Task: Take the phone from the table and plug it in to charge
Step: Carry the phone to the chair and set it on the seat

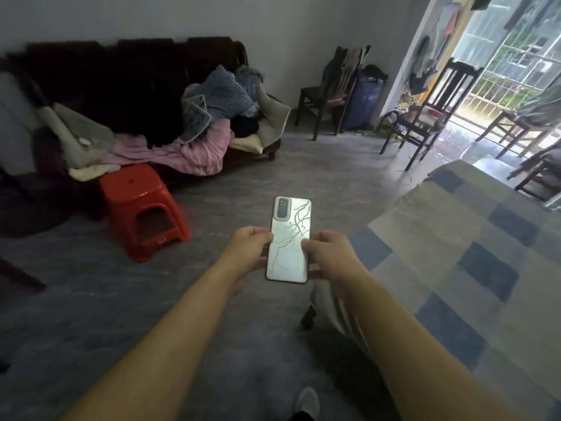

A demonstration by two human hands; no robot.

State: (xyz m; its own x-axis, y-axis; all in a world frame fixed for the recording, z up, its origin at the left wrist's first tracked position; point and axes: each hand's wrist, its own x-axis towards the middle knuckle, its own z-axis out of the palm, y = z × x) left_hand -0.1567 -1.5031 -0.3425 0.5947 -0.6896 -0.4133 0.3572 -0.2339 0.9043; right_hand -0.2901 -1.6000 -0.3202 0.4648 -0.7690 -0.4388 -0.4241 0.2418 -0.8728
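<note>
1. At the far left a dark brown sofa (121, 86) stands against the wall, heaped with a pile of pink, blue and cream laundry (212, 126)
2. In front of the sofa, on the grey floor, sits a low red plastic stool (142, 208)
3. The person's left hand (247, 247) is closed on the left edge of a slim silver phone with a branching crack-like pattern on its back (290, 238), thumb on top and fingers beneath
4. The phone is in the air above the floor, clear of the table, back side up, its camera block at the far end
5. The person's right hand (329, 253) grips the right edge in the same manner, thumb on the back
6. The phone looks light, rigid and smooth, so likely slippery and breakable if dropped; the long side edges near the middle seem the safest hold, leaving the near short end free for a plug
7. To the right is a table under a blue and cream checked cloth (473, 268), cut off by the edge of view
8. Beyond it stand dark wooden chairs (425, 110) by a bright barred doorway
9. Hidden or unclear: the screen faces down, the charging port cannot be made out, and no cable, charger or socket is in sight
</note>
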